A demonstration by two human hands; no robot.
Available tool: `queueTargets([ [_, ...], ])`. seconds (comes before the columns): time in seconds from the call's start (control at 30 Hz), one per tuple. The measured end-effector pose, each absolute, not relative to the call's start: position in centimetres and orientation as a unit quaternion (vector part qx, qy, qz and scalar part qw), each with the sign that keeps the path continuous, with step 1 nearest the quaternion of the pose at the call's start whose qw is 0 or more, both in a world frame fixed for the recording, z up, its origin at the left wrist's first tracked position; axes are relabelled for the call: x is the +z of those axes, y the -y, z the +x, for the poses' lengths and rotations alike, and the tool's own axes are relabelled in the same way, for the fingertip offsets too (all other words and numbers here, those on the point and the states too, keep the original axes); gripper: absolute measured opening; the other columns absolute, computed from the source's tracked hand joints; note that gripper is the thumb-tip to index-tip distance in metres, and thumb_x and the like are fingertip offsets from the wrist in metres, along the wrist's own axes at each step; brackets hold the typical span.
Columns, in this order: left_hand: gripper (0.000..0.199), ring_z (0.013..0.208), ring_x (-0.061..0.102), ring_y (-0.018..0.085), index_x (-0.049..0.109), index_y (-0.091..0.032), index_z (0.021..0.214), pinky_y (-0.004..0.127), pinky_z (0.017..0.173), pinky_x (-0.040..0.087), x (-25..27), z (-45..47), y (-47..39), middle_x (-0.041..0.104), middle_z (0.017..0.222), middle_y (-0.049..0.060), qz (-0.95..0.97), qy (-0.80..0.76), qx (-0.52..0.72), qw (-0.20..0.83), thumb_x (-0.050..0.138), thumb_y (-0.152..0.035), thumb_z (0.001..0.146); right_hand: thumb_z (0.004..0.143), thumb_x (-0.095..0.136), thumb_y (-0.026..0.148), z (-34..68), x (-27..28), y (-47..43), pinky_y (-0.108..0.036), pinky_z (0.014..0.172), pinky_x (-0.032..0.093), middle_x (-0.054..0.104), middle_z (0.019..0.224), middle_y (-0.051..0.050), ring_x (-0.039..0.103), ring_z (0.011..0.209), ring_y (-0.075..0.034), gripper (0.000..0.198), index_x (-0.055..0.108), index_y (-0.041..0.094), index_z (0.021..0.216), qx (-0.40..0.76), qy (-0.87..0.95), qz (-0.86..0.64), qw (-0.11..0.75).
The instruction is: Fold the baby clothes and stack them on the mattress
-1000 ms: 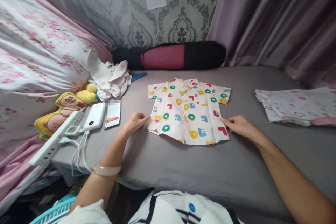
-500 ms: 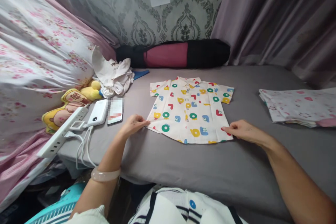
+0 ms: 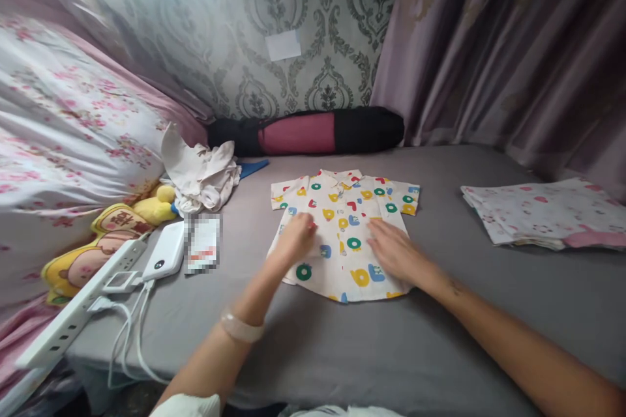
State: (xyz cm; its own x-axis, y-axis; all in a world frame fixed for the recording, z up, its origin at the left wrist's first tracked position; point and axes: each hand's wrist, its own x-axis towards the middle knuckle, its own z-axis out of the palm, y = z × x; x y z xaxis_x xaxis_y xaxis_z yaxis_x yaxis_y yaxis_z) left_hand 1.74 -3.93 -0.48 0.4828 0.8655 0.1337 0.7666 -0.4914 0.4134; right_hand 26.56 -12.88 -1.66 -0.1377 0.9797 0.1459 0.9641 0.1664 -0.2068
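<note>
A small short-sleeved shirt [image 3: 337, 267] lies spread out, front up, with its collar away from me. It is cream with red, yellow, green and blue shapes printed on it. Over the left part of its front is my left hand [image 3: 296, 238], smeared by motion; its fingers seem bent, but I cannot tell whether they hold any cloth. My right hand [image 3: 395, 253] rests on or just above the right part of the front, with fingers stretched out and nothing in them.
The shirt lies on a grey sheet [image 3: 440, 345]. Folded patterned cloth [image 3: 542, 212] is at right. On the left are crumpled white cloth [image 3: 200, 172], a yellow plush toy [image 3: 73, 264], a power strip [image 3: 81, 303], a white power bank [image 3: 165, 251] and a phone [image 3: 203, 244]. A black-and-red roll [image 3: 298, 133] lies behind.
Both hands have let go of the shirt's lower corners and moved inward over its front. My right hand has opened out. The camera view has tilted upward.
</note>
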Motion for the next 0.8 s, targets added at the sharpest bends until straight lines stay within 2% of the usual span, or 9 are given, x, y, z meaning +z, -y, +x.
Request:
queueTargets([
  [0.07,0.036,0.121,0.053,0.024,0.054,-0.013,0.12,0.04,0.101,0.043,-1.6,6.2,5.3,0.059,0.126,0.017,0.899,-0.391,0.133,0.145,0.039,-0.015,0.087,0.094,0.027,0.031,25.1,-3.4,12.4,-0.045,0.111,0.031,0.041,0.147,-0.018,0.035,0.138,-0.029,0.053,0.048,0.01,0.137,0.023,0.757,-0.64,0.13],
  [0.17,0.051,0.141,0.031,0.031,0.041,-0.006,0.137,0.047,0.112,0.032,-3.8,10.2,7.6,0.039,0.147,0.022,0.921,-0.36,0.1,0.11,0.041,-0.016,0.087,0.093,0.024,0.028,25.2,-5.6,12.3,-0.049,0.115,0.023,0.029,0.154,-0.016,0.023,0.144,-0.028,0.058,0.038,0.01,0.146,0.032,0.748,-0.652,0.117],
  [0.3,0.055,0.144,0.021,0.032,0.034,-0.005,0.144,0.051,0.115,0.026,-5.7,10.8,9.1,0.028,0.154,0.02,0.919,-0.375,0.089,0.085,0.029,-0.032,0.096,0.094,0.023,0.032,26.7,-6.2,11.5,-0.05,0.116,0.019,0.026,0.156,-0.013,0.02,0.144,-0.025,0.059,0.033,0.014,0.149,0.053,0.724,-0.679,0.106],
  [0.47,0.073,0.146,0.016,0.032,0.026,-0.005,0.149,0.052,0.117,0.02,-5.6,10.4,9.1,0.024,0.155,0.018,0.923,-0.368,0.077,0.078,0.023,-0.054,0.095,0.096,0.021,0.038,26.9,-5.6,7.5,-0.051,0.117,0.013,0.025,0.156,-0.015,0.019,0.145,-0.027,0.06,0.034,0.012,0.148,0.041,0.702,-0.705,0.092],
  [0.67,0.077,0.145,0.014,0.035,0.027,-0.002,0.148,0.055,0.116,0.02,-5.3,10.7,9.2,0.021,0.156,0.02,0.921,-0.371,0.071,0.098,0.022,-0.057,0.094,0.097,0.022,0.045,27.6,-5.6,1.0,-0.05,0.116,0.011,0.024,0.157,-0.015,0.018,0.145,-0.029,0.061,0.033,0.014,0.149,0.033,0.661,-0.745,0.079],
  [0.8,0.075,0.145,0.014,0.035,0.029,-0.004,0.148,0.056,0.116,0.022,-5.6,10.6,9.3,0.021,0.156,0.02,0.92,-0.369,0.08,0.1,0.023,-0.056,0.094,0.098,0.02,0.044,29.1,-5.6,-2.8,-0.052,0.115,0.011,0.025,0.157,-0.014,0.018,0.144,-0.029,0.06,0.031,0.014,0.149,0.047,0.638,-0.764,0.082],
])
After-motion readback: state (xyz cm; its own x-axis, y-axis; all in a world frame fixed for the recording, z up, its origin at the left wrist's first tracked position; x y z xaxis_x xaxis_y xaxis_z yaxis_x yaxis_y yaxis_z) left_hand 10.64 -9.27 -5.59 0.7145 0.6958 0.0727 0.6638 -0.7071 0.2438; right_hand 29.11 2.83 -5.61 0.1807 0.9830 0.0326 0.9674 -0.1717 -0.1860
